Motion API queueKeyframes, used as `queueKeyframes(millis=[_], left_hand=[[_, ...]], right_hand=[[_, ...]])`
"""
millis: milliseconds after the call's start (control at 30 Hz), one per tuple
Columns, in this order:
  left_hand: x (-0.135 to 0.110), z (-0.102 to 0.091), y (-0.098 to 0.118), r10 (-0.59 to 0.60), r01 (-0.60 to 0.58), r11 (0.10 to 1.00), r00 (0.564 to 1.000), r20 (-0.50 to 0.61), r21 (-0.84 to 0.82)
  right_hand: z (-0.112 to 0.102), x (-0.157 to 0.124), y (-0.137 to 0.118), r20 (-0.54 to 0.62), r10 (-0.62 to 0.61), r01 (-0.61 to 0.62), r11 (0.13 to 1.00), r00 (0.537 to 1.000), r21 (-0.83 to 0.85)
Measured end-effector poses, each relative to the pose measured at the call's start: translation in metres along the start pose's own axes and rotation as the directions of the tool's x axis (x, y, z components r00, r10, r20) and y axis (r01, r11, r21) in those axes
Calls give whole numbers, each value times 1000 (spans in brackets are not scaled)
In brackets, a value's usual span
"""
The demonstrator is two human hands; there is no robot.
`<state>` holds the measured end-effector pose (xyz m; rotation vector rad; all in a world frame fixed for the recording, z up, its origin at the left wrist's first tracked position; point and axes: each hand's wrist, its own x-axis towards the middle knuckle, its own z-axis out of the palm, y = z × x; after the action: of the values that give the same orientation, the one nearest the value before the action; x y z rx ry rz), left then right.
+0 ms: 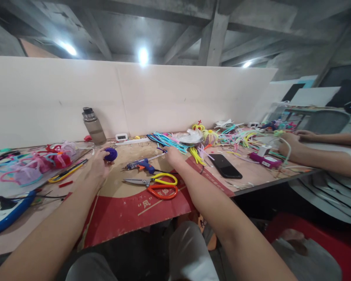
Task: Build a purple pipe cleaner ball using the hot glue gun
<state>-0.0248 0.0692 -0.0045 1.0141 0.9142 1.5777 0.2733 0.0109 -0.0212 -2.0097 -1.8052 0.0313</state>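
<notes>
My left hand [98, 166] is closed around a dark blue-purple fuzzy ball [111, 154] above the left part of the cardboard. Further right, my right hand [174, 158] has its fingers pinched together on a thin dark pipe cleaner [160, 149], whose short end sticks out to the left. Between the hands lies a blue glue gun [142, 165]; a pale glue stick [157, 156] at its back reaches close to my right fingertips. Just in front of it rest scissors [156, 183] with one yellow and one red handle, blades toward the left.
Pipe cleaner bundles [168, 142] lie at the back, with a black phone [225, 166] on the right. A bottle [93, 125] stands by the white partition [163, 97]. Pink and purple fuzzy pieces [38, 168] sit left. Another person's arm [318, 156] rests at the right.
</notes>
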Motion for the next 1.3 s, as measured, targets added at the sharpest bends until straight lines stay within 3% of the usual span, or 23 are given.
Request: queueKeyframes(millis=[467,1300], left_hand=[[8,-5,-6,-3,2,1000,1000,8,20],[10,-8,-9,-9,7,997,1000,23,75]], right_hand=[[10,5,1,95,-34,37,999,995,-30],[12,0,-4,71,-35,35,999,997,11]])
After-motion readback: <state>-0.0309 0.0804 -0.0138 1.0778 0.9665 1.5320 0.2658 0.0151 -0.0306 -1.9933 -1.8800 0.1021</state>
